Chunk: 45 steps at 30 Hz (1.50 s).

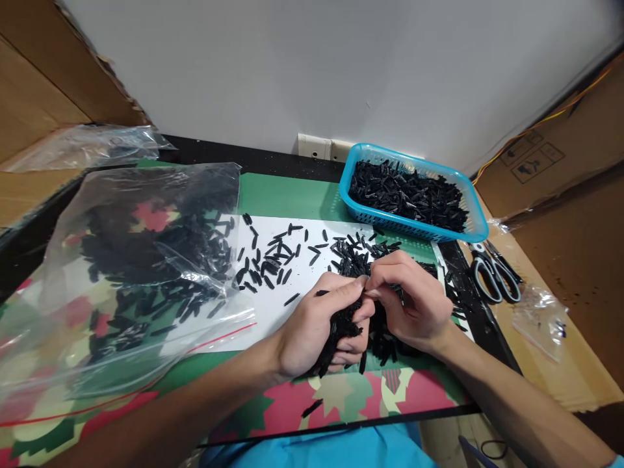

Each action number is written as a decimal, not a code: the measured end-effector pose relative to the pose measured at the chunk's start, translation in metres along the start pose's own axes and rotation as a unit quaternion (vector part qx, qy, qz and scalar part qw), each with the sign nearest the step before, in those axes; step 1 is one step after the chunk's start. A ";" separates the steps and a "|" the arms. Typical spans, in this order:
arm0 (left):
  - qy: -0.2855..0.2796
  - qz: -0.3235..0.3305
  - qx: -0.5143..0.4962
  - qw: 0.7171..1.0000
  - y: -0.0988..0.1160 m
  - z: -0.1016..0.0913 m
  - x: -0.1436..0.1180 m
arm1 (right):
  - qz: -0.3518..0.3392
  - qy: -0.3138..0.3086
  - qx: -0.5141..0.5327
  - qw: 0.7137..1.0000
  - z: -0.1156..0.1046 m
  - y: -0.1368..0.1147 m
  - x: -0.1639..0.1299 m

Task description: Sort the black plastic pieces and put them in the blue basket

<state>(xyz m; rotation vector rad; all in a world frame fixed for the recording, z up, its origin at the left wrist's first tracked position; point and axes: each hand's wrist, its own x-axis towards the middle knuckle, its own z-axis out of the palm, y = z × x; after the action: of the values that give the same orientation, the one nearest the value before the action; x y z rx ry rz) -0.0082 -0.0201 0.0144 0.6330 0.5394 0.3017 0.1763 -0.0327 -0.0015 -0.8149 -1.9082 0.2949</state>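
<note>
My left hand (322, 318) is closed round a bunch of small black strips (344, 328), whose ends stick out between the fingers. Its thumb and forefinger meet the fingertips of my right hand (409, 296), which is closed in a pinch. Whatever sits between those fingertips is too small and hidden to make out. Under and behind both hands lies a heap of the same black strips (353, 257), partly covered by the hands. More loose strips (273, 257) are scattered over a white sheet (266, 305) to the left.
A blue basket (358, 211) full of black strips stands at the back right. A clear zip bag (195, 175) with more strips covers the left side. Scissors (492, 279) and a small plastic bag (541, 318) lie at the right. Cardboard boxes (575, 169) flank the table.
</note>
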 end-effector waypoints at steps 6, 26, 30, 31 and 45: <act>0.007 -0.039 0.019 0.999 0.004 -0.005 0.000 | 0.027 -0.057 0.046 0.997 0.002 0.008 -0.003; 0.019 0.024 0.055 0.998 0.011 -0.005 0.000 | -0.015 -0.101 -0.001 0.995 -0.008 0.003 0.002; 0.025 0.076 0.037 0.996 0.011 -0.006 0.000 | -0.020 -0.103 0.011 0.994 -0.007 0.002 0.002; 0.018 0.081 0.031 0.996 0.013 -0.007 -0.001 | -0.015 -0.094 0.018 0.995 -0.006 0.002 0.002; -0.076 0.061 -0.010 0.995 0.019 -0.015 -0.007 | 0.049 -0.050 0.014 0.997 -0.010 0.012 -0.001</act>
<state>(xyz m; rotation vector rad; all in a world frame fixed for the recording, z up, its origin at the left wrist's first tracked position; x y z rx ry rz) -0.0238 -0.0014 0.0190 0.6653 0.3522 0.3696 0.1904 -0.0258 -0.0038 -0.8923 -1.9549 0.4286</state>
